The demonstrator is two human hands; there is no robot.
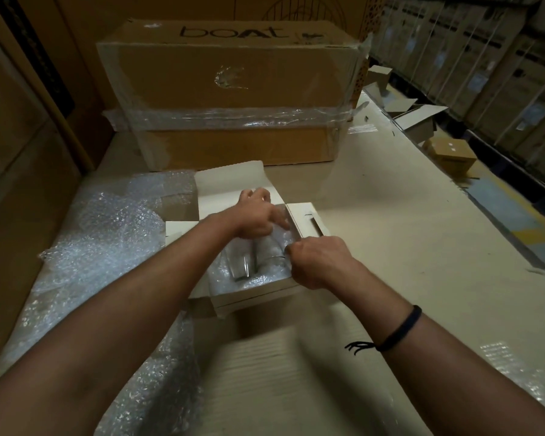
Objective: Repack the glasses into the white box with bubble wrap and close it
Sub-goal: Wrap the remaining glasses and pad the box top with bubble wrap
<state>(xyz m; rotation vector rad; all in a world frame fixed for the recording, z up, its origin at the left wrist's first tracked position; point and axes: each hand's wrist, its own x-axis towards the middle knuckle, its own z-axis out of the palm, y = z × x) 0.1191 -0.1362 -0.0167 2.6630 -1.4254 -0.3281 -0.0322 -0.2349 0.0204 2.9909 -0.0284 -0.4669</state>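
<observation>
Head view. Hidden or unclear first: the left hand [255, 220] covers the far half of the white box [255, 295], so we cannot see what lies under it. Its fingers [282, 222] are smeared by motion blur; they reach down onto the bubble wrap [252, 283] by the box's right wall, but we cannot tell whether they press flat or pinch it. The thumb is out of sight. The glasses [243, 262] lie on their sides inside the box, bedded in the wrap. We make out two clear bodies side by side, and their far ends disappear under the left hand. Both forearms run out of the bottom edge of the frame.

Pose: the left arm crosses in from lower left, wrist above the box's middle. The right hand [318, 262] sits at the box's near right corner, back of the hand up. Its fingers are curled tight and pinch the edge of the wrap at the right wall. A dark wristband [400, 328] circles the right forearm.

The box sits open on a pale surface, rear lid flap [230, 180] standing up, side flap [309, 220] folded outward to the right. A loose bubble wrap sheet [107, 234] spreads to the left. A large taped carton [227, 77] stands behind.
</observation>
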